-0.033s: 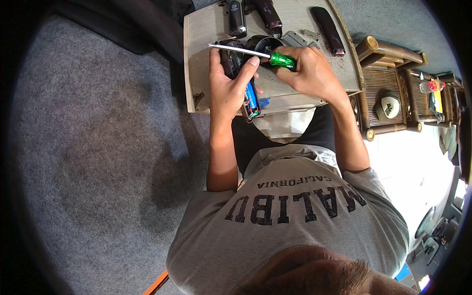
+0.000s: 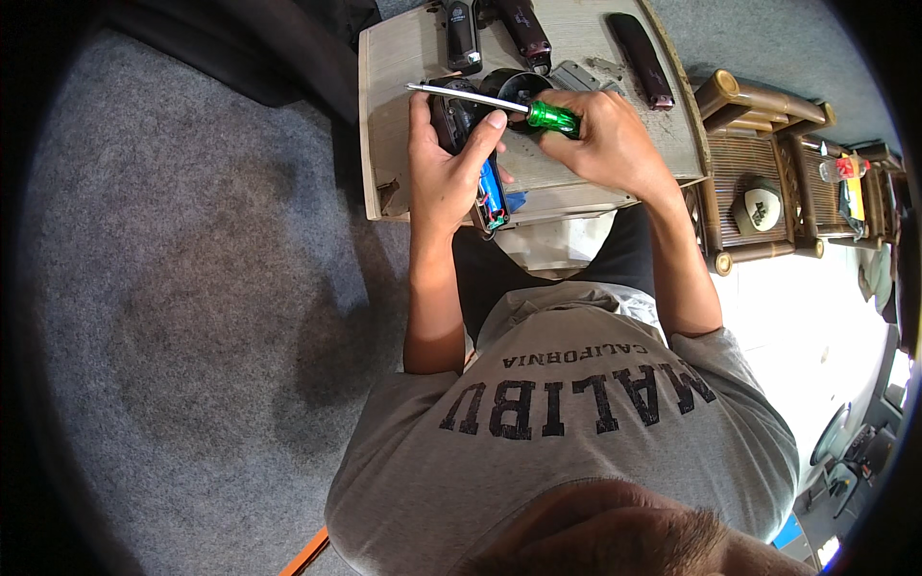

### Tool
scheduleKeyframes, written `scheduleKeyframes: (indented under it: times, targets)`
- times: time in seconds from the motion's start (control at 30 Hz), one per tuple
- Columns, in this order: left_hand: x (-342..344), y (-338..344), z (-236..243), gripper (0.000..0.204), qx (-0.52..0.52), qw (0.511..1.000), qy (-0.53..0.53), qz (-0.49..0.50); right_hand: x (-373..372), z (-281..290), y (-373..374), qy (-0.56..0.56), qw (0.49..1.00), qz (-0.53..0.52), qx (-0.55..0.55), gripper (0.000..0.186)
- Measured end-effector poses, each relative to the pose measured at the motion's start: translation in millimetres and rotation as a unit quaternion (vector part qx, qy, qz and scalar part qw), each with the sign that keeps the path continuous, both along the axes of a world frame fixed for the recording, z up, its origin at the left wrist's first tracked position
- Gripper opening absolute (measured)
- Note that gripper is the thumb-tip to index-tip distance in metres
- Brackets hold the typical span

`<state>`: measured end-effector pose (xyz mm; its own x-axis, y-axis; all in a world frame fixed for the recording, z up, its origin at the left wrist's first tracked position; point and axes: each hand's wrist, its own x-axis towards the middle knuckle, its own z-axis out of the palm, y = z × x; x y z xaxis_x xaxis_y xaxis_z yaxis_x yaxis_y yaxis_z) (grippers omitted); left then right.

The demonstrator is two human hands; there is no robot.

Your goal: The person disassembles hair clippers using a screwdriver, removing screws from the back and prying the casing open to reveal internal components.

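Two hands work: left hand [image 2: 444,168] clamps the opened clipper [image 2: 471,158] near the board's [image 2: 403,115] front edge; right hand [image 2: 610,144] grips the green-handled screwdriver [image 2: 509,106] — keep its tip squarely seated.

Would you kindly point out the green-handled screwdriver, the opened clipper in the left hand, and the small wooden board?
green-handled screwdriver [image 2: 552,117], head view, on the green handle.
opened clipper [image 2: 492,192], head view, on the exposed blue battery.
wooden board [image 2: 394,86], head view, on its bare left part.
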<state>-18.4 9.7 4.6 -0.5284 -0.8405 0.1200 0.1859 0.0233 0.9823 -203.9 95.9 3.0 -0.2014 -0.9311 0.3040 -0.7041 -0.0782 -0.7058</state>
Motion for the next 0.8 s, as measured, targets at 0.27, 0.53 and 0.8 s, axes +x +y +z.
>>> scheduleKeyframes:
  times: [0.27,0.53,0.8]
  targets:
    - [0.9,-0.7,-2.4,0.047,0.0,1.0,0.001,0.0,1.3,4.0,1.5,0.022,0.999,-0.004,0.028,0.042]
    - [0.3,-0.5,-0.7,0.046,-0.001,1.0,-0.002,0.004,0.2,-0.7,0.2,-0.006,1.0,-0.002,0.002,0.042]
    - [0.8,-1.8,-3.0,0.046,-0.005,1.0,0.011,-0.007,0.0,1.0,1.5,0.008,1.0,0.005,0.019,0.038]
